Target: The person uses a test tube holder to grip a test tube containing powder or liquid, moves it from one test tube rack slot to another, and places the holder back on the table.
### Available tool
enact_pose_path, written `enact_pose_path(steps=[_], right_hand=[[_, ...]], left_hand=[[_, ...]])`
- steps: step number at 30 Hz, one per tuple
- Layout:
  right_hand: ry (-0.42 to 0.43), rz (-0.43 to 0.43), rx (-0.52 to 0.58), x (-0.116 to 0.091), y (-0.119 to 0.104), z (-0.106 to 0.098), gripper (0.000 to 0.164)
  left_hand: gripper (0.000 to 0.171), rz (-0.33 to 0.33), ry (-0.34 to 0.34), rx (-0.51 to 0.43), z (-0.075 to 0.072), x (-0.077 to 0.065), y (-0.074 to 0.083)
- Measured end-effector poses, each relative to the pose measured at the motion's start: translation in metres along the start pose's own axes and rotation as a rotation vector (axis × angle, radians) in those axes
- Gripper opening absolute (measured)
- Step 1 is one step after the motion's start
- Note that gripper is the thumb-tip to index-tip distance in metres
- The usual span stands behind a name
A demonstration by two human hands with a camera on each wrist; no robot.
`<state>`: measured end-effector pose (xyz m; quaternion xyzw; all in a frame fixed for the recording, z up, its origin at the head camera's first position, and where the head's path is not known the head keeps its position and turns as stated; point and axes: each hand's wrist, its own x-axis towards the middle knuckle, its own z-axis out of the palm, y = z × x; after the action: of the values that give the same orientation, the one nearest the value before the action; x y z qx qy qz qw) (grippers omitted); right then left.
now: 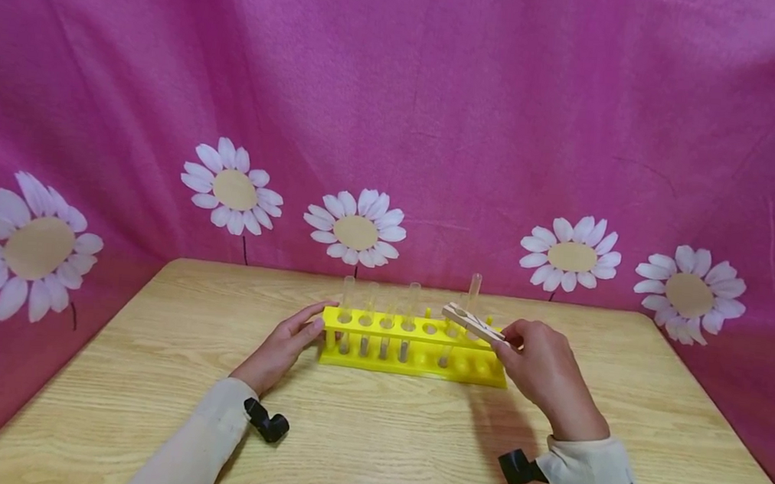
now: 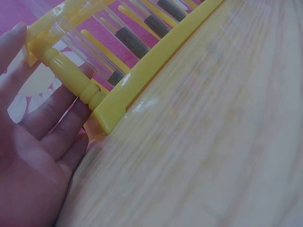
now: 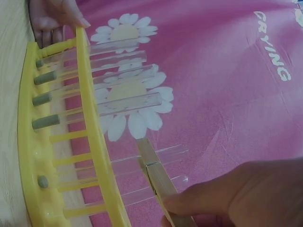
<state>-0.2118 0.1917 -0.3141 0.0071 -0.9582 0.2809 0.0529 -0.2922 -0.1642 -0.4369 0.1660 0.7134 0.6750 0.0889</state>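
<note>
A yellow test tube rack [image 1: 410, 375] stands on the table. At its left end my left hand [image 1: 284, 347] holds it, the thumb at the top bar and fingers around the end post [image 2: 66, 73]. My right hand [image 1: 546, 367] pinches a wooden test tube clamp [image 1: 484, 329] above the rack's right part. The clamp crosses a clear test tube [image 1: 475, 286] that stands higher than its neighbours; whether its jaws close on the glass cannot be told. Another tube with a little dark matter [image 3: 43, 182] sits close by. Several tubes with dark grey contents [image 3: 46, 121] fill the left holes.
The rack rests on a light wood-grain table [image 1: 377, 441]. Behind it hangs a pink cloth [image 1: 467, 126] printed with white daisies [image 1: 355, 231]. Short yellow pegs [image 1: 428, 312] rise at the rack's back.
</note>
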Motion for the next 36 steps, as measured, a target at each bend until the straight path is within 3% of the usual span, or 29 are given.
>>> enact_pose_path(steps=[9, 14, 36], right_hand=[[0.014, -0.004, -0.007, 0.0018, 0.0010, 0.0017, 0.023], [0.037, 0.000, -0.015, 0.0014, 0.0011, 0.0044, 0.021], [0.129, -0.085, -0.038, -0.0006, 0.0022, 0.0034, 0.013]], left_hand=[[0.058, -0.028, 0.019, 0.028, -0.0004, 0.0007, 0.0015], [0.055, -0.009, 0.008, 0.012, 0.0001, 0.0003, 0.0017], [0.056, -0.025, 0.009, 0.004, -0.0006, 0.0007, -0.0020]])
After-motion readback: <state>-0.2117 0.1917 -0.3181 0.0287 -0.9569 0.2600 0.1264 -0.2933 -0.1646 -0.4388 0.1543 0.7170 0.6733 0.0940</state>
